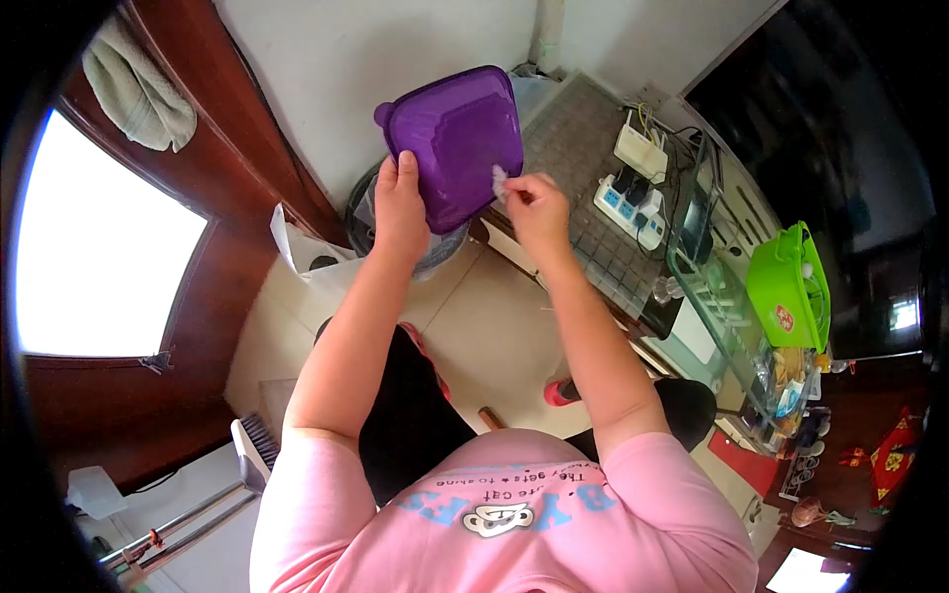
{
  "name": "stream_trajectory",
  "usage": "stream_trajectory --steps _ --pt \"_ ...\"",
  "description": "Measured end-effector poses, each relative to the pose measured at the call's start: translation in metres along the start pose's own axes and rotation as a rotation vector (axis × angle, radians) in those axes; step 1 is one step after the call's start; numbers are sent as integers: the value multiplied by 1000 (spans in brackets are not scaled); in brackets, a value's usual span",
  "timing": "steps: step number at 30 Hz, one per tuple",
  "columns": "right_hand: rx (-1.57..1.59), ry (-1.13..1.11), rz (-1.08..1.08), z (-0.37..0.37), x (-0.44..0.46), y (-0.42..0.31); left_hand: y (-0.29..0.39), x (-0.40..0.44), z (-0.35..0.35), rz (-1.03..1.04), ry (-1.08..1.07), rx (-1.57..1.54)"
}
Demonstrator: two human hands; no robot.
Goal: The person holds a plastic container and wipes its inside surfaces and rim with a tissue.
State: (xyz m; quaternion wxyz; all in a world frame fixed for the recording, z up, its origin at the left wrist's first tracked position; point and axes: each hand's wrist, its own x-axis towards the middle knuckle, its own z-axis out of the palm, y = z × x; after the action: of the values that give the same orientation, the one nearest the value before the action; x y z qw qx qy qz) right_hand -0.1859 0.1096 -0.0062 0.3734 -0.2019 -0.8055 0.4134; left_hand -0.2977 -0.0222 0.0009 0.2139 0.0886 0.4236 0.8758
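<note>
My left hand (398,210) grips the lower left edge of a purple plastic lid (457,143), thumb on top and the other fingers hidden beneath. The lid is square with rounded corners, has a small tab at its upper left, and is held tilted. My right hand (537,210) is closed in a pinch on a small piece of white tissue (499,182), which touches or overlaps the lid's right side. Partly hidden behind the lid and my left hand stands a round trash bin (358,210) with a plastic liner.
A white bag (301,245) lies on the floor beside the bin. To the right, a glass-topped cabinet (583,138) carries a power strip (630,210), a white router-like box (641,148) and cables. Farther right sit a green basket (788,287) and a large dark screen (840,128).
</note>
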Motion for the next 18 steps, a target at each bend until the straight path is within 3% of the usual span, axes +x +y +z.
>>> stream_trajectory --steps 8,16,18 --pt "-9 -123 -86 12 -14 -23 -3 5 -10 34 -13 181" --pt "-205 10 -135 -9 9 -3 0 1 -5 -48 -84 2" --pt "-75 114 2 -17 25 7 0 -6 4 -57 -78 -26"
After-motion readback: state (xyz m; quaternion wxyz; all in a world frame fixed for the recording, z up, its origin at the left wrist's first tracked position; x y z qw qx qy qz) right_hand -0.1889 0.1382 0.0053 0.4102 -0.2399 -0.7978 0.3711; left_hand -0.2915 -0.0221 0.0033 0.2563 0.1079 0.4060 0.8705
